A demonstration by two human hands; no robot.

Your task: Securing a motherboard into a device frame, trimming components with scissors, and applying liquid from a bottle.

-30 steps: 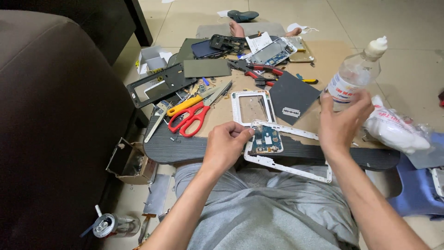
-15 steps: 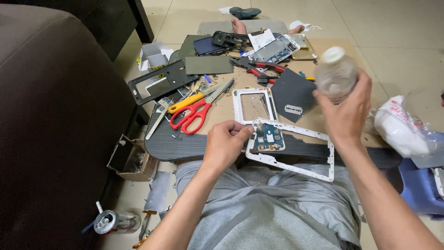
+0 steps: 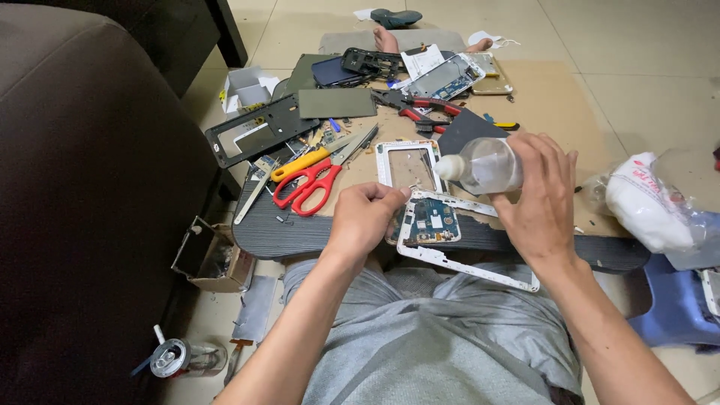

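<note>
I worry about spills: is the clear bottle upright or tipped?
Tipped. The right hand holds the clear bottle nearly sideways, its white nozzle pointing left above the white phone frame.

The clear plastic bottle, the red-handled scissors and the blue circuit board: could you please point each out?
clear plastic bottle (image 3: 487, 165), head view, on its body.
red-handled scissors (image 3: 307, 187), head view, on the handles.
blue circuit board (image 3: 429, 221), head view, on its face.

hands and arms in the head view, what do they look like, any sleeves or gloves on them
Both hands, left and right, are bare: no gloves, and no rings or watch that show. The forearms are bare right down to the bottom edge of the frame, with no sleeve in view. No markings or straps show on either arm.
</note>
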